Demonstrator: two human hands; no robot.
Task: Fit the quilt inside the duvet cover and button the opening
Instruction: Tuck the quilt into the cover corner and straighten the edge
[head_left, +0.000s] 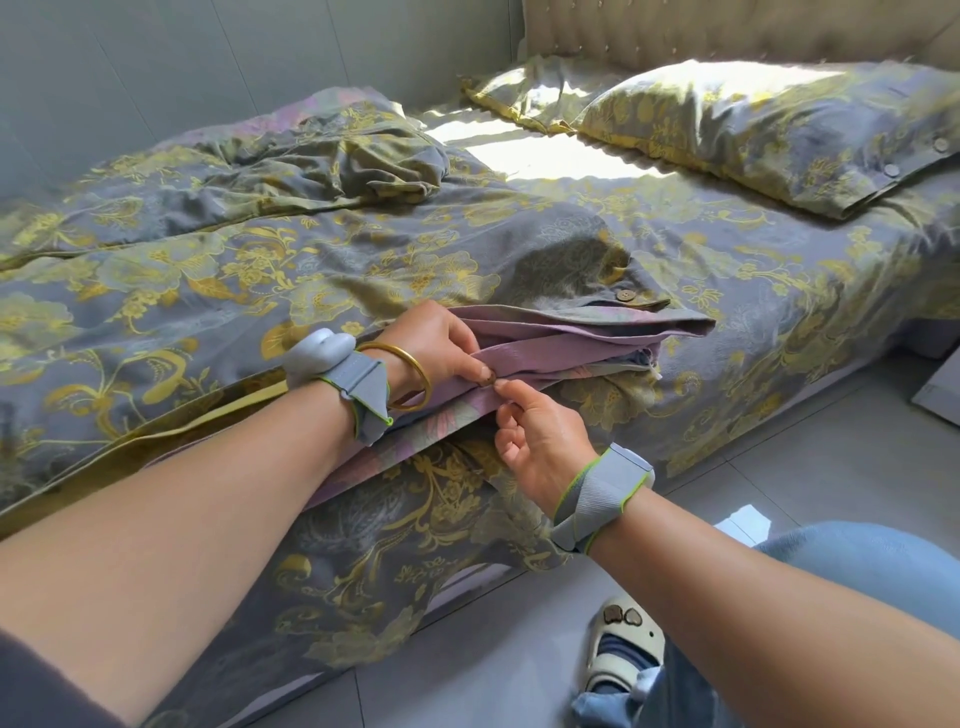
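A grey duvet cover (270, 270) with yellow flowers lies spread over the bed, bulky with the quilt inside. Its opening runs along the near bed edge, where the lilac inner band (571, 345) of the cover shows. My left hand (441, 343) pinches this band beside a small brown button (488, 381). My right hand (540, 441) pinches the same spot from below, its fingertips meeting the left thumb at the button. Another brown button (625, 295) sits fastened near the cover's right corner.
Two pillows (769, 124) in matching fabric lie at the head of the bed against a padded headboard (727, 26). The matching sheet (810, 291) hangs over the bed's side. Grey tiled floor (779, 467) lies below, with my slippered foot (623, 649) and blue trouser leg.
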